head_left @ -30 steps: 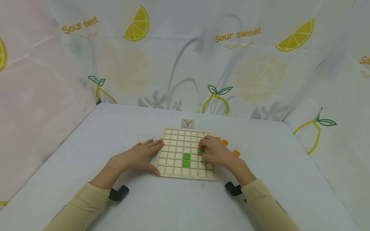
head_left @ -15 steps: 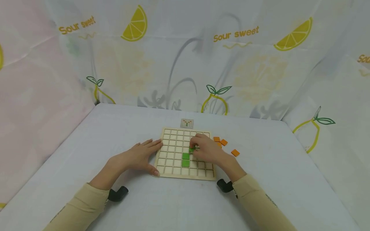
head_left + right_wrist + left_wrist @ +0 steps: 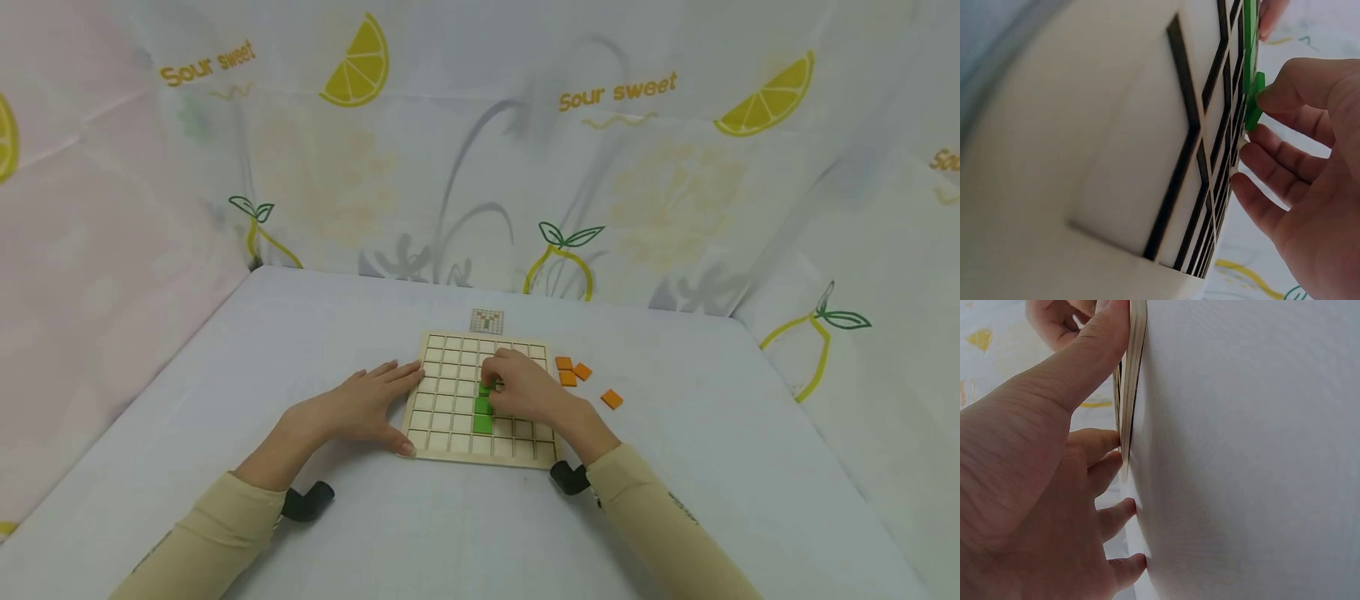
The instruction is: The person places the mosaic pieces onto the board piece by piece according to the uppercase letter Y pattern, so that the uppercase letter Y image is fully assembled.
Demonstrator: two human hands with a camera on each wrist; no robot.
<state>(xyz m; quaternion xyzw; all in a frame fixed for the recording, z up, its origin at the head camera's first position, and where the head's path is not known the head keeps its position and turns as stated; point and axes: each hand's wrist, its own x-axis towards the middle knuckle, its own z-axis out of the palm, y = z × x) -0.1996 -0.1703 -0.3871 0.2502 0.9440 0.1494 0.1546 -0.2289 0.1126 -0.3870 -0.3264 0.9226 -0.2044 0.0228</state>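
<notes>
Near the middle of the pale wooden grid board (image 3: 432,418), the right hand (image 3: 522,387) pinches a green square tile (image 3: 484,389) between thumb and fingertip, just beyond two green square tiles (image 3: 482,424) lined up toward the near edge. At the board's near left corner the left hand (image 3: 366,407) rests its thumb, the fingers spread loosely at the left edge. Four orange square tiles (image 3: 567,378) lie off the right edge on the white table (image 3: 450,533), a small printed card (image 3: 487,322) beyond the far one.
</notes>
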